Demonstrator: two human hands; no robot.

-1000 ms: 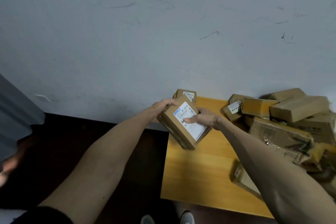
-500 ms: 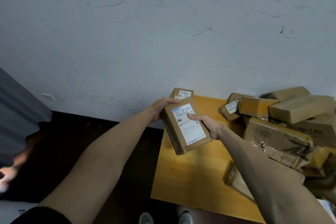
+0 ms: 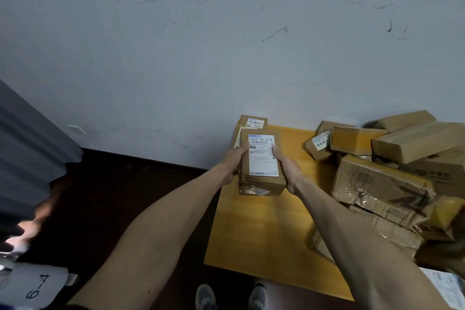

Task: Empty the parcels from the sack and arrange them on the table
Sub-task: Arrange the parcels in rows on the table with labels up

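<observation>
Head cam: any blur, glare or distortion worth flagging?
Head view: dim, flat light; the parcel label's large print reads, but its fine print is soft; there is a blown-out blurred patch at the lower left edge; the pile at right goes soft and stretched toward the frame edge.

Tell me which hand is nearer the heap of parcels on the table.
Right. The right hand grips the labelled parcel's right side, facing the heap; the left hand grips its left side, beyond the parcel.

Left hand (image 3: pixel 232 163) and right hand (image 3: pixel 289 170), both outstretched, clasp the parcel (image 3: pixel 261 158).
</observation>
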